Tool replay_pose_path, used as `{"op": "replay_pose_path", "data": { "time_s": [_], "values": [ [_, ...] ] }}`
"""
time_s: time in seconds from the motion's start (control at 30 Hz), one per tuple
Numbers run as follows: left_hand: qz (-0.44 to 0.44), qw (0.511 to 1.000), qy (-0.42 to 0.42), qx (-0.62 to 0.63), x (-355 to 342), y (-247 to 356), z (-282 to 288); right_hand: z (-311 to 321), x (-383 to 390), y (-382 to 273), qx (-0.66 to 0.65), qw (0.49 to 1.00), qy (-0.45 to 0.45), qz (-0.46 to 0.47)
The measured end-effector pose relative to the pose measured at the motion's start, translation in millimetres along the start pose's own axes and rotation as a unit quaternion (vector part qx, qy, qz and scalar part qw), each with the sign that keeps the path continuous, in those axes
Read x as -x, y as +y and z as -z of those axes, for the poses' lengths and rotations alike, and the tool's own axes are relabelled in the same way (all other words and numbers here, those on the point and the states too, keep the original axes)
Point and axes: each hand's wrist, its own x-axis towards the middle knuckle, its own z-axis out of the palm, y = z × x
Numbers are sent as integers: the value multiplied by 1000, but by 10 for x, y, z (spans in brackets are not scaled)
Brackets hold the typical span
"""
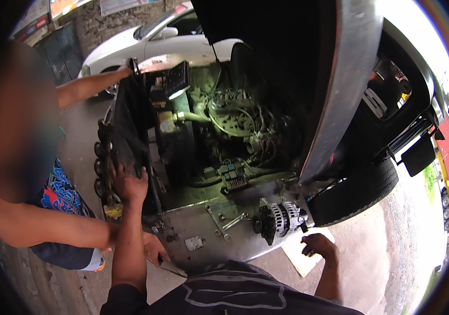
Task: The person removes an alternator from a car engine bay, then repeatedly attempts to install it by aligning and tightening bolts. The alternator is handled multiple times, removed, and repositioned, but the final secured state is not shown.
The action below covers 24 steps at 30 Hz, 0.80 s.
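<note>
Dark cloth of the wearer's shirt (235, 291), marked with a pale outline print, spread across the lower edge, nearest the camera. From its left side a forearm reached up, and the left hand (131, 184) lay over the black front panel (132, 126) of a vehicle, fingers spread wide and thumb held apart. Off to the right, the right hand (319, 245) hung just beyond the fender's edge, its fingers loosely curled with a gap to the thumb; no object showed in it.

Nearest that hand was the alternator (282, 219), a silver, ribbed body with a black pulley end toward the left, lying on the bare metal fender (250, 244). Left of it on the same metal lay two wrenches (215, 220) (235, 221), angled toward each other, and farther left a small whitish rectangular piece (194, 243).

Beyond the fender, the engine bay stood open beneath the raised hood (342, 89). A black work lamp (177, 81) lit the engine (235, 115) in a greenish glow, and a fuse box (232, 174) sat near the fender's inner edge. At the left stood a co-worker (35, 223), one hand (124, 72) at the panel's far end, the other (154, 248) beside the wearer's left forearm; what that lower hand held was unclear. Behind were a white car (166, 42) and, on the right, a black tyre (358, 197).
</note>
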Motion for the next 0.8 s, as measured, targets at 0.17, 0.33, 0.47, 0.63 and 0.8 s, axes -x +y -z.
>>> {"op": "replay_pose_path", "data": {
  "time_s": [0.17, 0.33, 0.47, 0.63, 0.8],
  "values": [
    [-138, 941, 39, 308, 399, 666, -303, -403, 36, -1676, 43, 966, 16, 256],
    [-41, 869, -230, 436, 483, 1232, -1369, -856, -1564, -3077, 80, 921, 91, 370],
    [65, 830, -304, 463, 367, 1355, -2207, -1080, -3364, -3744, 155, 925, 148, 314],
    [217, 803, -422, 360, 131, 1521, -3149, -1308, -5400, -3680, 157, 953, 81, 246],
    [225, 792, -487, 292, 9, 1445, -4335, -1591, -6638, -3543, 627, 753, -43, 196]
  ]
}}
